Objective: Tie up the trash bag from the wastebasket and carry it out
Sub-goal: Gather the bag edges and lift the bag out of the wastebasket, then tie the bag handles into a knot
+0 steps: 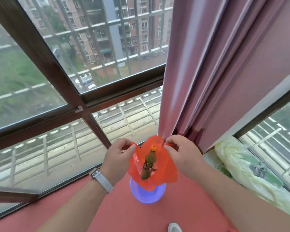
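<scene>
An orange-red plastic trash bag point(167, 171) hangs lifted above a blue-purple wastebasket point(147, 193) on the red floor, its bottom still inside the basket's mouth. A dark drink bottle point(148, 163) with an orange cap stands tilted inside the bag and shows through the open top. My left hand point(117, 154) pinches the bag's left handle. On the other side, my right hand point(181, 153) pinches the right handle. The two handles are held apart, so the bag's mouth stays open.
A large window with a dark brown frame point(60, 91) fills the wall ahead. A pink curtain point(208, 72) hangs just behind the bag. A rolled pale yellow-green quilt point(244, 166) lies on the sill at right. A grey shoe point(174, 228) shows at the bottom edge.
</scene>
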A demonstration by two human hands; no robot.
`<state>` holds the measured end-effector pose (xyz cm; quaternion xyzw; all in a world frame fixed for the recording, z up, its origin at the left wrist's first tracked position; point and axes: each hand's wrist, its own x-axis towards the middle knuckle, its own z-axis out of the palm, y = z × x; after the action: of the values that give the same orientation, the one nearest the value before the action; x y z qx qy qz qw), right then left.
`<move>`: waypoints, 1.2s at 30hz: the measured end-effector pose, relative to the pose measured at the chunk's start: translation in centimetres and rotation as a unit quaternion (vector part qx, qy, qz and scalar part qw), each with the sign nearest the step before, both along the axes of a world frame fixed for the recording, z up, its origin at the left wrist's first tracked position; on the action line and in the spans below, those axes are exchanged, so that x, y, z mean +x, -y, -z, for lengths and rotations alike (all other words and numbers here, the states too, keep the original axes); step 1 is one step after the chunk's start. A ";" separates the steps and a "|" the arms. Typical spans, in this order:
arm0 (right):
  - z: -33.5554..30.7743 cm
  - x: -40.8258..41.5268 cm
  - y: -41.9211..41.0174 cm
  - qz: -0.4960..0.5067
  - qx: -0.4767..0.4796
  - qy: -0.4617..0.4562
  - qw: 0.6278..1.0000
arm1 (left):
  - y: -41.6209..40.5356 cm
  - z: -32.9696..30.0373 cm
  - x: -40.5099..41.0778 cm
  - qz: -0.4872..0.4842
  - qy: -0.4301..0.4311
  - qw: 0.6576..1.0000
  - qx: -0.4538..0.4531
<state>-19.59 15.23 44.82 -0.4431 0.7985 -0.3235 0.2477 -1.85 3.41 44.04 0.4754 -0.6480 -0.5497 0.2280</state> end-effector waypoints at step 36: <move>-18.3 7.9 -0.9 -0.003 -0.233 -0.018 0.972 | -4.3 -15.8 0.3 0.093 -0.134 0.931 0.325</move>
<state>-11.71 16.12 63.07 -0.4966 0.7043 -0.4921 0.1237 -1.54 7.72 59.84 0.3834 -0.4382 -0.8076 0.0936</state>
